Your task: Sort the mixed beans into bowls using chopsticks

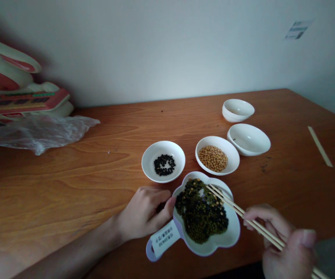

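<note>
My left hand (144,213) rests at the near left rim of a white cloud-shaped dish (231,236), its curled fingers and thumb against the rim near the handle. A white paper label (165,238) with printed text covers that handle. The dish holds a heap of mixed beans (200,211), mostly small green ones with black and some yellow ones. My right hand (286,240) grips a pair of wooden chopsticks (243,211), whose tips reach over the dish to the heap's upper right edge.
On the wooden table (54,186) stand a bowl of black beans (164,164), a bowl of yellow soybeans (213,159), and further white bowls (248,139) (237,110) at the back right. A paper strip (320,146) lies right; crumpled plastic (36,133) and packaging (10,77) sit left.
</note>
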Available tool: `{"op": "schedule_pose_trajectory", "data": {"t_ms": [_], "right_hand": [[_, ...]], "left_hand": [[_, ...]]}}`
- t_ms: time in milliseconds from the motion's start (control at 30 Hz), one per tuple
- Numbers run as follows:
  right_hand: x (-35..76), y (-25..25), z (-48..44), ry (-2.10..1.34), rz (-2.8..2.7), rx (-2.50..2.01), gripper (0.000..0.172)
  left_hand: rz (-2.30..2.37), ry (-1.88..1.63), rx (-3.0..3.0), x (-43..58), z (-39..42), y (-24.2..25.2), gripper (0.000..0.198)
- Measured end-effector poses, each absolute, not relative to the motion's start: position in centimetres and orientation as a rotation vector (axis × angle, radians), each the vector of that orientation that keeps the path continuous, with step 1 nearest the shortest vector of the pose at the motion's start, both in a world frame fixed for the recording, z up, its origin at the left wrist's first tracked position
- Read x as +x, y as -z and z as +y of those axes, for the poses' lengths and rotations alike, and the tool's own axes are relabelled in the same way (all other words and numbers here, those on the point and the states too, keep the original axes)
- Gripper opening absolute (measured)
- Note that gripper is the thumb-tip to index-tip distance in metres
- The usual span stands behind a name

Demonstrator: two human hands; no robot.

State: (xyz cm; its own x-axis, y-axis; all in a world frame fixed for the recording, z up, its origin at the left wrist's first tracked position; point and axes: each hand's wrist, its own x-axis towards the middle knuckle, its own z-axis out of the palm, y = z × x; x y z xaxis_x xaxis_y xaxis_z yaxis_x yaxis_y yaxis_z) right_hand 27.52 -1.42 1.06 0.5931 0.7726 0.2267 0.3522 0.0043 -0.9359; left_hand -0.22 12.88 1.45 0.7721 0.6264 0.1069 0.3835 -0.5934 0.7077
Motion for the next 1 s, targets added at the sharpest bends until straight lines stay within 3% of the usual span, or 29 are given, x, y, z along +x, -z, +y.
{"op": "schedule_pose_trajectory", "data": {"t_ms": [467,733,1000], "right_hand": [[27.8,-0.9,-1.9,-0.394,-0.907,-1.613,0.079],[28.5,-1.9,-1.6,-0.413,-1.004,-1.579,0.084],[28.8,-1.4,-2.2,-0.448,-1.068,-1.711,0.074]], "left_hand": [[0.741,-0.431,2.242,-0.3,12.9,-1.4,0.038],[0.749,-0.426,2.245,-0.3,12.9,-1.3,0.039],[0.756,-0.442,2.245,-0.2,12.8,-1.6,0.039]]}}
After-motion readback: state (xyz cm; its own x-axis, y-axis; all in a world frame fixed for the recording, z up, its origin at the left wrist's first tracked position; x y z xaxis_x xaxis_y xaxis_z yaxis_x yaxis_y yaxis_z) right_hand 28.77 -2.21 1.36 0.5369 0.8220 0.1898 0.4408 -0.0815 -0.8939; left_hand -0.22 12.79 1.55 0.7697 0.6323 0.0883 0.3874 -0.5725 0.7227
